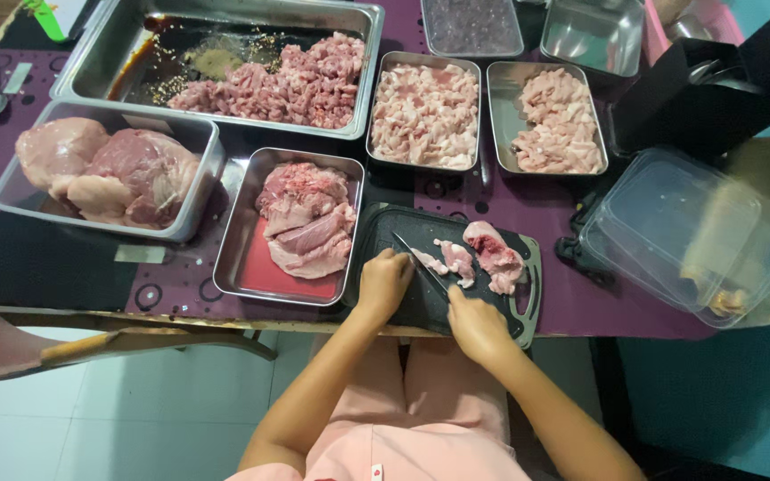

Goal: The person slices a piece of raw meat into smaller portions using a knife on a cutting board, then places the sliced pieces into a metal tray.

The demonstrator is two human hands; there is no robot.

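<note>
A black cutting board [528, 298] lies at the table's near edge. On it are a large pink chunk of raw meat [495, 256] and a smaller pale cut piece [454, 259]. My right hand [476, 326] grips the handle of a knife [419, 265], whose blade runs diagonally up and left across the board. My left hand [384, 281] rests on the board's left part with its fingers curled, right beside the blade. Whether it pins any meat under the fingertips is hidden.
A steel tray of meat slabs [307, 218] sits left of the board, and a tray of big whole cuts [104, 169] lies farther left. Behind are a large marinade pan [225, 67] and two trays of diced meat [424, 114] [545, 120]. Clear plastic tubs [692, 233] stand at the right.
</note>
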